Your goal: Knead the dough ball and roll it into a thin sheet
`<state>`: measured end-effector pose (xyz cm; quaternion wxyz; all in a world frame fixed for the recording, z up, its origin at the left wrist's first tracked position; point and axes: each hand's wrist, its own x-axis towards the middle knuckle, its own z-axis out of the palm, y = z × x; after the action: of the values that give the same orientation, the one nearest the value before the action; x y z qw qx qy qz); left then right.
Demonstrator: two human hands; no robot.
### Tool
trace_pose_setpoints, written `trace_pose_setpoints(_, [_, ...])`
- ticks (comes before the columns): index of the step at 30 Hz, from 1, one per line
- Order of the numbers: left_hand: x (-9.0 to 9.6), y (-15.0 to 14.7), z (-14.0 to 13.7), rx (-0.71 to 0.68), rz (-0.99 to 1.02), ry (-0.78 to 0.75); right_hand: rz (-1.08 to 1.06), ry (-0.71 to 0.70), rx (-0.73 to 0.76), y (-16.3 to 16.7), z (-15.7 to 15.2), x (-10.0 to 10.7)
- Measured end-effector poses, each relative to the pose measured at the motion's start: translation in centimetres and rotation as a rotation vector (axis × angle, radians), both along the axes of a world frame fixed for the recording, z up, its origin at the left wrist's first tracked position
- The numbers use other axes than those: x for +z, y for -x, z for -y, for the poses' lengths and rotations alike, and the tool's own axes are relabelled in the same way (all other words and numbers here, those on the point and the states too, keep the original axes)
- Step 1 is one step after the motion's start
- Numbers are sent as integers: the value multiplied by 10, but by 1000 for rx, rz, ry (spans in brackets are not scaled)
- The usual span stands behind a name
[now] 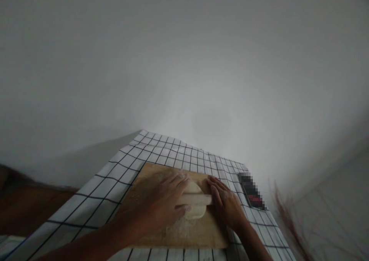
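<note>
A pale rolling pin [198, 199] lies crosswise over a flat piece of dough [196, 212], which shows on the far and near sides of it. The floury wooden board [198, 236] is under both. My left hand [173, 193] grips the pin's left end, thumb on the near side, its fingers dusted with flour and partly covering the dough. At the other end, my right hand [224, 199] is closed over the pin with the fingers pointing forward. Both ends of the pin are hidden by my hands.
A white tablecloth with dark grid lines [106, 188] covers the table under the board. A pixelated dark flat object [251, 192] lies at the right edge. Thin reddish-brown twigs [288, 215] stand beyond that edge. A pale wall [184, 61] rises behind.
</note>
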<state>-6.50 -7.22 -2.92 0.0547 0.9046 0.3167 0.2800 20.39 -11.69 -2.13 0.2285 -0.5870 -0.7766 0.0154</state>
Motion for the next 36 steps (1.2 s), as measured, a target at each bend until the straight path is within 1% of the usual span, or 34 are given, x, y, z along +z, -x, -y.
trace_pose_setpoints(4, [-1, 3, -1, -96, 45, 59, 28, -32, -69, 8, 38, -6])
trace_pose_setpoints(8, [-3, 6, -2, -174, 50, 70, 107, -116, -84, 13, 72, -22])
trace_pose_setpoints(11, [-1, 6, -3, -225, 24, 71, 158, -202, -90, 15, 85, -33])
trace_pose_setpoints(13, [1, 4, -2, -222, 10, 84, 164, -218, -84, 14, 85, -34])
trace_pose_setpoints(15, [4, 2, 0, -189, 17, 99, 154, -187, -74, 13, 75, -29])
trace_pose_setpoints(17, [6, -1, 2, -150, 30, 101, 136, -158, -67, 9, 57, -20])
trace_pose_setpoints(19, [6, -4, 1, -109, 41, 100, 111, -160, -73, 5, 31, -12])
trace_pose_setpoints(23, [7, -6, -7, 13, 88, 114, 90, -89, -100, -1, -32, -1])
trace_pose_setpoints(26, [8, -5, -15, 97, 118, 107, 88, -53, -46, -1, -77, 5])
trace_pose_setpoints(29, [6, -3, -20, 135, 116, 92, 108, -29, 35, -2, -109, 7])
trace_pose_setpoints(32, [1, -2, -22, 155, 114, 49, 141, -21, 108, -4, -122, 5])
trace_pose_setpoints(34, [-4, -1, -23, 149, 104, 20, 162, -19, 150, -7, -119, 1])
trace_pose_setpoints(36, [-7, -1, -23, 136, 86, 3, 172, -27, 170, -11, -109, -3])
